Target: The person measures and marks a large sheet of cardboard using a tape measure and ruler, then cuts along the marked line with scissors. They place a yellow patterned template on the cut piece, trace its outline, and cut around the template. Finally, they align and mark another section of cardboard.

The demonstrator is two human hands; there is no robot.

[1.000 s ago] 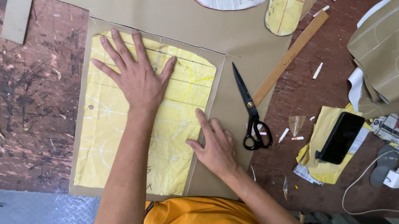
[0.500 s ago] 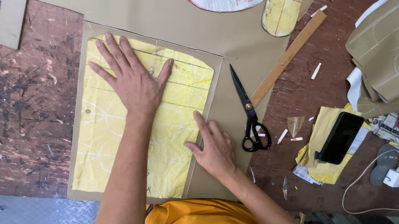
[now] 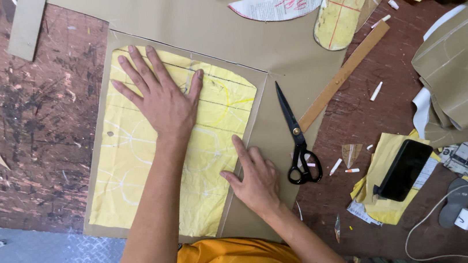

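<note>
The left hand lies flat with fingers spread on the yellow pattern sheet, whose long axis runs toward the person, while the right hand, holding nothing, presses fingertips along the sheet's right edge over the brown paper.

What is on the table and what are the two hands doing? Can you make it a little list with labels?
left hand: flat, fingers spread, pressing on the yellow paper pattern
right hand: fingertips on the pattern's right edge
under the pattern: brown paper sheet
scissors: black, closed, lying right of the right hand, untouched
wooden ruler: slanted, beyond the scissors
phone: dark, resting on yellow scraps
chalk pieces: scattered on the table
</note>
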